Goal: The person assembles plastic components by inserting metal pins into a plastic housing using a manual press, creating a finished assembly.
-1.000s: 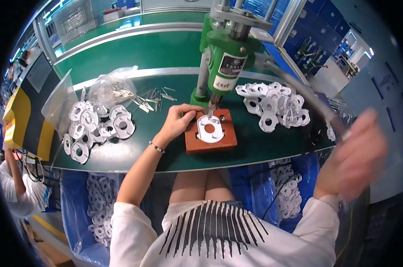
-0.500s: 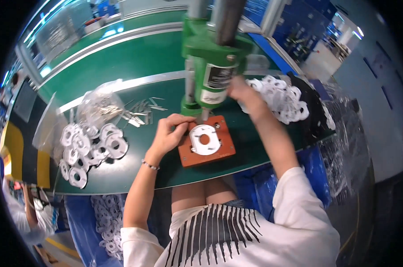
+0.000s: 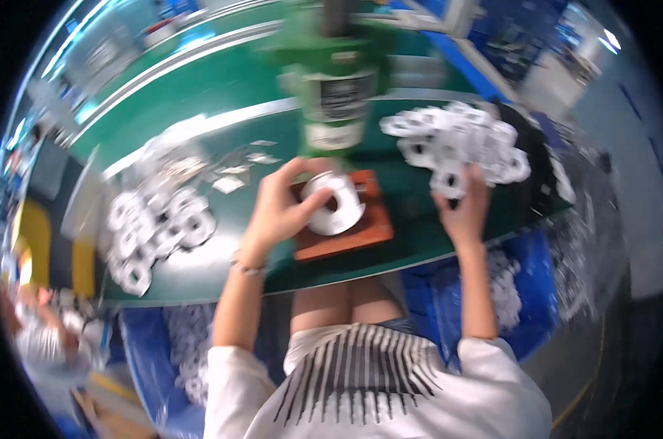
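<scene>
My left hand [image 3: 273, 208] pinches a flat white ring-shaped part [image 3: 346, 214] between thumb and fingers. That ring is tilted over the orange-brown fixture block [image 3: 372, 233], under the green press [image 3: 339, 95]. At the near edge of a pile of similar white rings [image 3: 485, 143] on the right, my right hand [image 3: 466, 212] has thumb and fingers closed about one ring [image 3: 447, 178]. Motion blurs both hands and the press.
More white rings [image 3: 156, 227] lie heaped at the left, beside a clear plastic bag [image 3: 167, 161] and loose thin metal strips [image 3: 233, 179]. Blue lined bins [image 3: 145, 344] stand below the green table [image 3: 200, 274]. A black bag or cloth [image 3: 533, 157] borders the right pile.
My right hand has come away from the press's right side, down to the right-hand ring pile. My left hand has gripped the ring in the fixture and tilted it up. The view has shifted.
</scene>
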`<act>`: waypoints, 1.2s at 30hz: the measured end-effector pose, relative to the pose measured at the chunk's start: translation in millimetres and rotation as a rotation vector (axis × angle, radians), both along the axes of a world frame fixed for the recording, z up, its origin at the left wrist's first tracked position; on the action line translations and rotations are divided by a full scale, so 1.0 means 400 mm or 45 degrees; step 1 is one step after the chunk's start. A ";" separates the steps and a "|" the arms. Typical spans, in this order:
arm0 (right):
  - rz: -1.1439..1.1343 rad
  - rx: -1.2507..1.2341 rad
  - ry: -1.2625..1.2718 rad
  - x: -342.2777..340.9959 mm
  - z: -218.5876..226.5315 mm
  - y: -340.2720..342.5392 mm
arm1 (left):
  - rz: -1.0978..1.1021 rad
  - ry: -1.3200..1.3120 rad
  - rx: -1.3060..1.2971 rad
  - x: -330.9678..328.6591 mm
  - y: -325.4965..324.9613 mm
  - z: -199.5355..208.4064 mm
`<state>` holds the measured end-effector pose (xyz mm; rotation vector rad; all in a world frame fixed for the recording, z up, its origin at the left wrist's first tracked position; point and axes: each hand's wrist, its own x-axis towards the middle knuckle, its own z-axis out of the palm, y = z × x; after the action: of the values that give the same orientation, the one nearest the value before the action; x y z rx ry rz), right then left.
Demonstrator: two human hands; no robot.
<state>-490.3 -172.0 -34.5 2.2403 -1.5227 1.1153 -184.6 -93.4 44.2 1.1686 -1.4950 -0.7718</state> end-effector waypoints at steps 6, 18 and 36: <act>0.084 -0.027 0.024 -0.044 -0.015 -0.003 | 0.534 0.187 -0.485 0.161 -0.007 -0.046; 0.603 0.277 -1.298 0.025 0.037 0.061 | 1.268 -1.443 -0.267 0.558 0.177 -0.025; 1.205 1.073 -1.486 0.242 0.161 0.189 | 0.119 0.026 0.039 -0.118 0.107 0.033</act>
<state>-393.5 -96.5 29.8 3.2581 -1.2597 2.8716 -232.0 -50.7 57.4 1.2409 -1.4058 -0.7431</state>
